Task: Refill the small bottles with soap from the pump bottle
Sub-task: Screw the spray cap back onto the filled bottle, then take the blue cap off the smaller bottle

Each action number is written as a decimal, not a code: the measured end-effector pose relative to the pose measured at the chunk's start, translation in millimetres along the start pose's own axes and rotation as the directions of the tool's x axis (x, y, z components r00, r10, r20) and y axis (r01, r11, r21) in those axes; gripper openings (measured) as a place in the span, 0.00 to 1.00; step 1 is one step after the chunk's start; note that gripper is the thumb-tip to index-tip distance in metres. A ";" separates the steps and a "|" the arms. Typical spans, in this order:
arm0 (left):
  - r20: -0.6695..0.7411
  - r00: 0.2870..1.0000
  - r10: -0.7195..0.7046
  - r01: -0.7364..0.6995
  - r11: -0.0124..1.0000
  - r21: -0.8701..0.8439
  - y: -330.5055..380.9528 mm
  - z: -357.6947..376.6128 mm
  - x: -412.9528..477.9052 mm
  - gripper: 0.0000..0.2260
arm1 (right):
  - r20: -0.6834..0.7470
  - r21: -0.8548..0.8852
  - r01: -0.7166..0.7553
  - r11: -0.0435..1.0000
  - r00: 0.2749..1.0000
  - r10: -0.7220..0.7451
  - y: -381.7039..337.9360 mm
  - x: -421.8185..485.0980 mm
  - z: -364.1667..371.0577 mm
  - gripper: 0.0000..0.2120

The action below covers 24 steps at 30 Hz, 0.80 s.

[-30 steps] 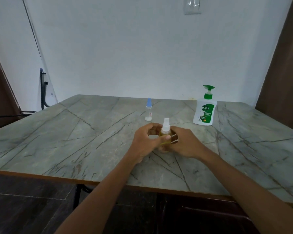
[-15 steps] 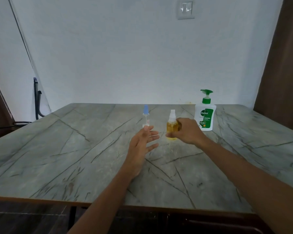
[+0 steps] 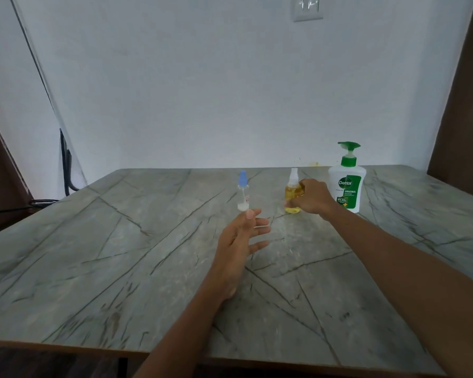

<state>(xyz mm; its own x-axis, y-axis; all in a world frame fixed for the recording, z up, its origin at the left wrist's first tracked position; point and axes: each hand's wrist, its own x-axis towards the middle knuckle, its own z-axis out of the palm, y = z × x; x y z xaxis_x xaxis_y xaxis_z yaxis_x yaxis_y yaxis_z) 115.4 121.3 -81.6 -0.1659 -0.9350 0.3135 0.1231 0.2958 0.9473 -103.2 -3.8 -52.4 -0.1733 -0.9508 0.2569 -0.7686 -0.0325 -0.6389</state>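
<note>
1. The right hand (image 3: 310,197) sits right of the frame's centre. Its fingers are curled round the lower body of the small spray bottle (image 3: 290,190) from the right-hand side.
2. This spray bottle is upright, has a white nozzle and holds yellow liquid. Its base is at the table (image 3: 115,257) surface, but I cannot tell whether it rests there or is just lifted.
3. The pump bottle (image 3: 346,186) is white with a green pump head and green label. It stands upright just beyond the right hand, toward the right of the frame, close to the table's far edge.
4. The left hand (image 3: 243,238) is at the middle of the frame, above the tabletop, with fingers straight and spread wide, holding nothing.
5. The blue-capped bottle (image 3: 242,192) stands upright just above the left hand's fingertips (image 3: 249,214) in the frame. It is slim and clear, with a little pale content at the bottom. Whether a fingertip touches it cannot be told.
6. The two small bottles stand apart from each other, side by side across the frame's middle band.
7. The table is grey, marble-patterned and crossed by dark veins, and fills the lower half of the frame.
8. A wall switch (image 3: 308,8) shows at the top edge, a dark cable (image 3: 65,162) at the left and a brown panel (image 3: 464,105) along the right edge.
</note>
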 end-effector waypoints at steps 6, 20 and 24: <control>0.012 1.000 -0.004 0.004 1.000 0.021 -0.5 -0.1 -0.9 0.20 | 0.010 -0.001 0.021 1.000 1.000 -0.021 5.1 3.3 2.9 0.29; 0.025 1.000 0.000 -0.001 1.000 0.020 1.8 0.9 -2.9 0.20 | -0.071 0.061 0.068 0.996 0.995 -0.064 8.5 -14.4 -2.8 0.44; 0.001 1.000 -0.001 0.001 1.000 0.012 3.9 2.3 -3.1 0.19 | -0.437 -0.014 0.355 0.935 0.839 -0.325 -8.3 -35.5 -9.9 0.24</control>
<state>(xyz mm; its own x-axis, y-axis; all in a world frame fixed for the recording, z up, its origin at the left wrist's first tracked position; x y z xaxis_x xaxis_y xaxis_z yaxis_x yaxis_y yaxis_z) 114.1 125.8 -78.7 -0.1667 -0.9353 0.3121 0.1115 0.2966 0.9485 -96.8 33.3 -49.0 -0.1644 -0.6521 0.7401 -0.7885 -0.3639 -0.4958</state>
